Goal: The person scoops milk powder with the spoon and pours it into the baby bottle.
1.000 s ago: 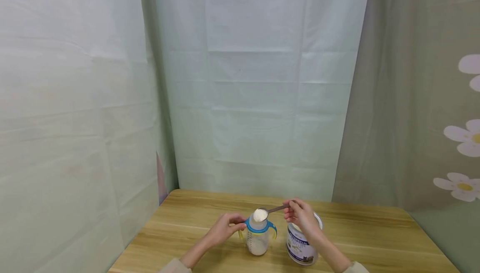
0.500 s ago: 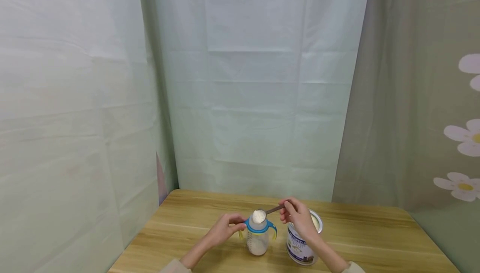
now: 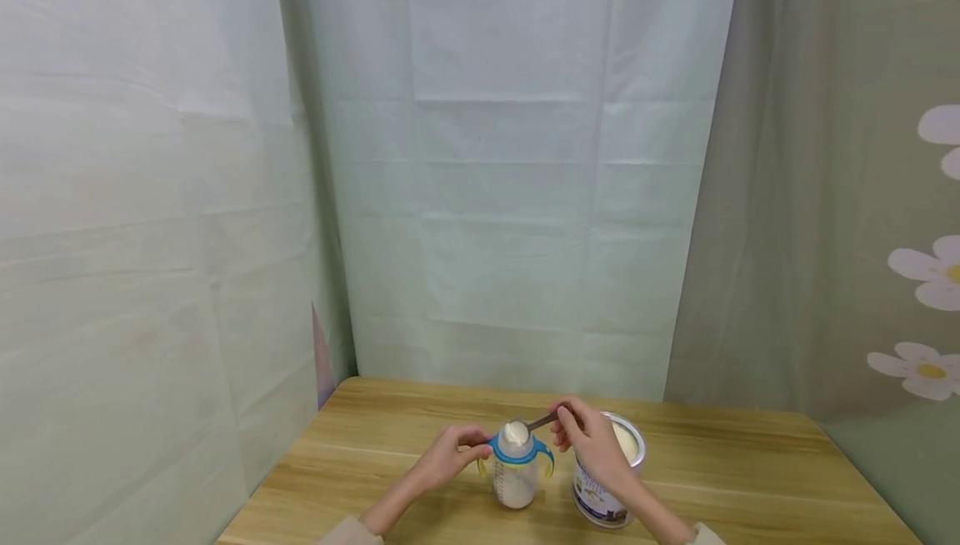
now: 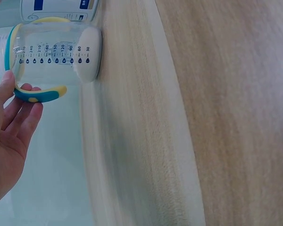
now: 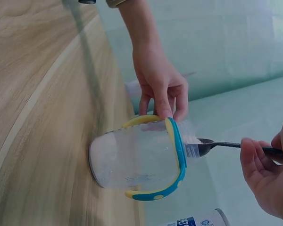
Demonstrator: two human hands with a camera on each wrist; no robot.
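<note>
A clear baby bottle (image 3: 514,482) with a blue-and-yellow handled ring stands upright on the table, white powder in its bottom. My left hand (image 3: 452,458) pinches the ring's left handle (image 4: 40,95) between thumb and fingers. In my right hand (image 3: 588,438) is the handle of a dark metal spoon (image 5: 220,144), whose bowl dips into the bottle's open mouth. White powder (image 3: 516,432) shows in that bowl at the bottle's neck. Beneath my right forearm an open can of milk powder (image 3: 600,505) stands to the right of the bottle, partly hidden by the hand.
The wood-grain table (image 3: 735,478) stretches out on both sides of the bottle and can. Pale hanging cloth (image 3: 510,237) closes off the back and left, and a darker flowered curtain (image 3: 810,195) hangs at the right.
My right hand has moved left and slightly down, bringing the spoon from above the bottle into its mouth. More of the can's opening shows. The left hand keeps its hold.
</note>
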